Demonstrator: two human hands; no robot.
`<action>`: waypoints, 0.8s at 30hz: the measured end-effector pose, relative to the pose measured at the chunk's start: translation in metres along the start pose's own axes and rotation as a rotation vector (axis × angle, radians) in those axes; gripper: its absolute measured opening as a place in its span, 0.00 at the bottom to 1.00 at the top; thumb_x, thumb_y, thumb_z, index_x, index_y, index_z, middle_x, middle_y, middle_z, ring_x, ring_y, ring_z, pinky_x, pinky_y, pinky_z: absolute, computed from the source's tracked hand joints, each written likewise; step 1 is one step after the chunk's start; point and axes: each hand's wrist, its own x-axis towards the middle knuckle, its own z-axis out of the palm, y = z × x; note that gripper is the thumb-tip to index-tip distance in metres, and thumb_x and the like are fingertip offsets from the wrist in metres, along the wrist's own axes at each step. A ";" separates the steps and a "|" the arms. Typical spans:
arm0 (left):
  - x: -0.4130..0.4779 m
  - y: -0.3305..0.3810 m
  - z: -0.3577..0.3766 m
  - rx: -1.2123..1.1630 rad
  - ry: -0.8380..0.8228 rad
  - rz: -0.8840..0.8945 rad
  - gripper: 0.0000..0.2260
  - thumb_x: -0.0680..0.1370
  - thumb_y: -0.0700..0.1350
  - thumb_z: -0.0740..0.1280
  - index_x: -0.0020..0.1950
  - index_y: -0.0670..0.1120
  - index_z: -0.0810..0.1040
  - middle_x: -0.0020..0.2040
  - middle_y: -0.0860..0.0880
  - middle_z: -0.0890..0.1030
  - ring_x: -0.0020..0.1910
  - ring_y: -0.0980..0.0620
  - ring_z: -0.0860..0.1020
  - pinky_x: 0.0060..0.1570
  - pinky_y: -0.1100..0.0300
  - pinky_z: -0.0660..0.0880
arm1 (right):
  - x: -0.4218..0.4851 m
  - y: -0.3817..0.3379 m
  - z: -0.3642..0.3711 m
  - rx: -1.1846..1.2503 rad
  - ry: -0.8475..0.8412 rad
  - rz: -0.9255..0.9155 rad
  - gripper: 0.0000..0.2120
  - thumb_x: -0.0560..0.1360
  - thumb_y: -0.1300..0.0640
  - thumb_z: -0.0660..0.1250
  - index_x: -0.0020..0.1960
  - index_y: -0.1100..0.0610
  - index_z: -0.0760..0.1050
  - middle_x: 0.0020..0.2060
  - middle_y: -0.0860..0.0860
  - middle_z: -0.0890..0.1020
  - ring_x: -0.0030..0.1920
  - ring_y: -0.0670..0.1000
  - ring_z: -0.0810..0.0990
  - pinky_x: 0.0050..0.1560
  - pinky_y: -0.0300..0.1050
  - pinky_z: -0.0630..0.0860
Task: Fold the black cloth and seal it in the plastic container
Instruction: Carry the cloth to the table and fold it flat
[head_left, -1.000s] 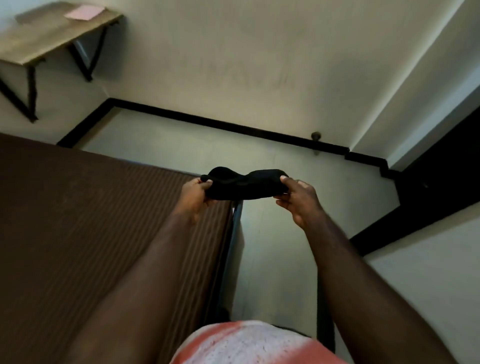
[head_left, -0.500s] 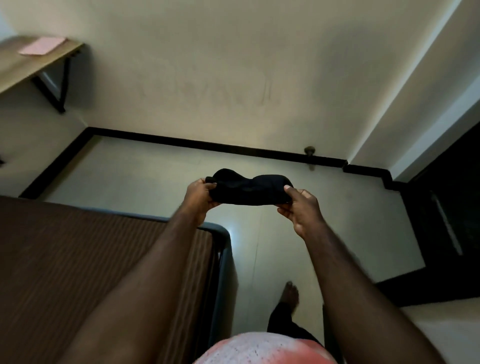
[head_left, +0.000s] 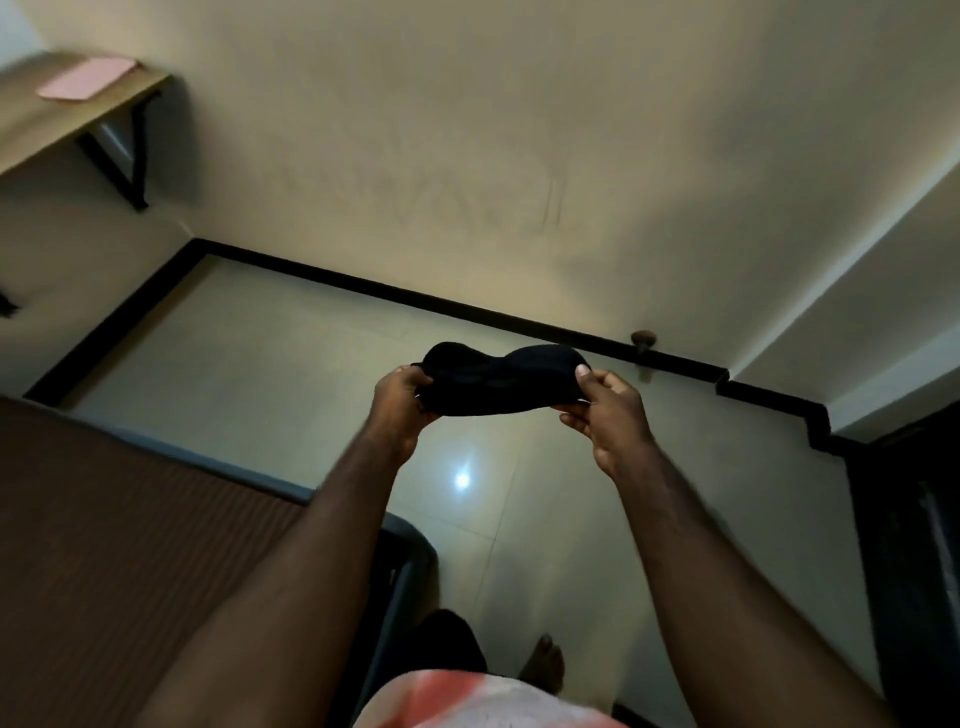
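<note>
Black cloth (head_left: 498, 382) bunched and stretched in the air above the floor (head_left: 291, 364), beside the bed (head_left: 130, 545), left hand (head_left: 400, 400) and right hand (head_left: 608, 410) each clenched on one end, probably to square it for folding.

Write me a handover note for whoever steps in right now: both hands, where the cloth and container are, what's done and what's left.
Left hand: pinching the left end of the black cloth.
Right hand: pinching the right end, thumb on top.
Cloth: bunched into a compact bundle, held in the air between both hands over the tiled floor, just past the corner of the brown ribbed surface.
Plastic container: not in view.
Done: cloth looks gathered or partly folded; how neatly cannot be told.
Left: finish the fold, find the container, put the cloth in, seal the lid.
</note>
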 end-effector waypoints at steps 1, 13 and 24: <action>0.008 0.004 -0.001 0.002 -0.028 -0.006 0.09 0.76 0.39 0.55 0.48 0.41 0.74 0.44 0.44 0.80 0.44 0.46 0.79 0.46 0.52 0.78 | 0.012 -0.004 0.004 -0.004 -0.017 0.001 0.11 0.81 0.55 0.63 0.59 0.60 0.75 0.50 0.55 0.82 0.44 0.55 0.85 0.46 0.48 0.82; 0.169 0.091 -0.014 0.200 0.002 0.037 0.13 0.80 0.47 0.65 0.60 0.41 0.78 0.56 0.40 0.83 0.53 0.42 0.81 0.46 0.53 0.78 | 0.161 -0.076 0.130 -0.114 -0.230 0.008 0.07 0.79 0.59 0.65 0.42 0.57 0.73 0.41 0.55 0.80 0.45 0.55 0.80 0.42 0.48 0.80; 0.281 0.210 -0.094 0.145 0.208 0.149 0.12 0.80 0.47 0.64 0.56 0.40 0.79 0.53 0.40 0.83 0.53 0.43 0.82 0.54 0.50 0.78 | 0.254 -0.114 0.334 -0.269 -0.399 0.017 0.06 0.78 0.57 0.67 0.43 0.57 0.76 0.39 0.54 0.82 0.41 0.52 0.82 0.35 0.43 0.78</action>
